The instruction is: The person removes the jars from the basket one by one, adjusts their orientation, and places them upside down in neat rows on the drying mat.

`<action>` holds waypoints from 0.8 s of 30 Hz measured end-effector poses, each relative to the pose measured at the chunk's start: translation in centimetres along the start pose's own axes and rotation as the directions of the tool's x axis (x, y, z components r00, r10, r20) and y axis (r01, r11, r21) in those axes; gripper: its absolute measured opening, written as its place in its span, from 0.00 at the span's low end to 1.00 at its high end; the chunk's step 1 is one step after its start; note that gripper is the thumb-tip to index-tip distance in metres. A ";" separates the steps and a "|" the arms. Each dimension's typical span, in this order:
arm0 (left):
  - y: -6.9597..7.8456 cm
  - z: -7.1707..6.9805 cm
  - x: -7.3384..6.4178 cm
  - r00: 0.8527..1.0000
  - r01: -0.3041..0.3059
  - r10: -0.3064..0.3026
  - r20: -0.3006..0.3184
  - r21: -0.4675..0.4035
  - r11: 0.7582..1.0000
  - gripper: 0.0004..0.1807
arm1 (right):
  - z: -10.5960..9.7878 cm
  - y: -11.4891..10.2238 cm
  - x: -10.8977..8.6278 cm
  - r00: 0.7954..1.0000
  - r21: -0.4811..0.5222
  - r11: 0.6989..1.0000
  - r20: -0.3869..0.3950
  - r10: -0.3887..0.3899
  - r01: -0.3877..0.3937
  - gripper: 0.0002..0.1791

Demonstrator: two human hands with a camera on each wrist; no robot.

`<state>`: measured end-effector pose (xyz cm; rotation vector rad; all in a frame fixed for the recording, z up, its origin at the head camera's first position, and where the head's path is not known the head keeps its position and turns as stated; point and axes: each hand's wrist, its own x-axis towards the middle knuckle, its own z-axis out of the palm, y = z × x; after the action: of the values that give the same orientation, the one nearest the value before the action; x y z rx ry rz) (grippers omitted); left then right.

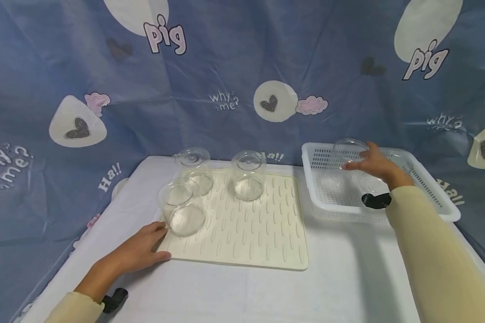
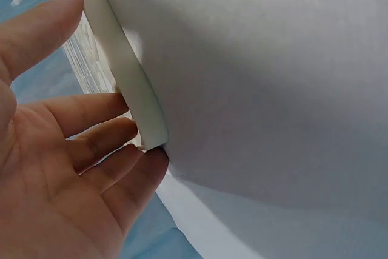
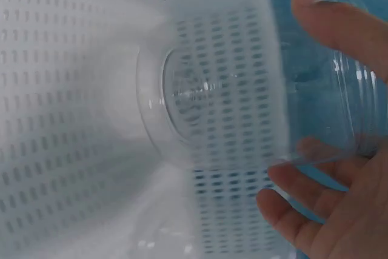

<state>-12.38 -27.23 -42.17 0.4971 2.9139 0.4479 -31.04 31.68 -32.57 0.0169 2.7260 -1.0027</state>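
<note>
Right hand (image 1: 373, 163) grips a clear cup (image 3: 260, 98) at the basket (image 1: 349, 208), apparently a pickup needing steady lifting; left hand (image 1: 139, 249), fingers spread, touches the drying mat (image 1: 242, 235).

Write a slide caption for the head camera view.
Right hand grips a clear cup at the white basket; left hand touches the cream mat, which bears three more cups.

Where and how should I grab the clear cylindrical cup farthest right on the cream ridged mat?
That clear cup: probably grip its round side wall from the right, where bare cream mat lies; another clear cup stands to its left.
</note>
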 end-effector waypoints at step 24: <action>-0.3 0.2 -0.1 1.000 0.011 -0.011 -0.001 -0.028 1.000 0.43 | -0.4 -5.8 -6.7 0.928 -0.140 0.955 -0.234 -0.290 0.263 0.66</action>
<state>-12.38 -27.52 -42.43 0.4774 2.9062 0.4869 -25.16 27.94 -27.08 -0.2876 3.0767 -0.9826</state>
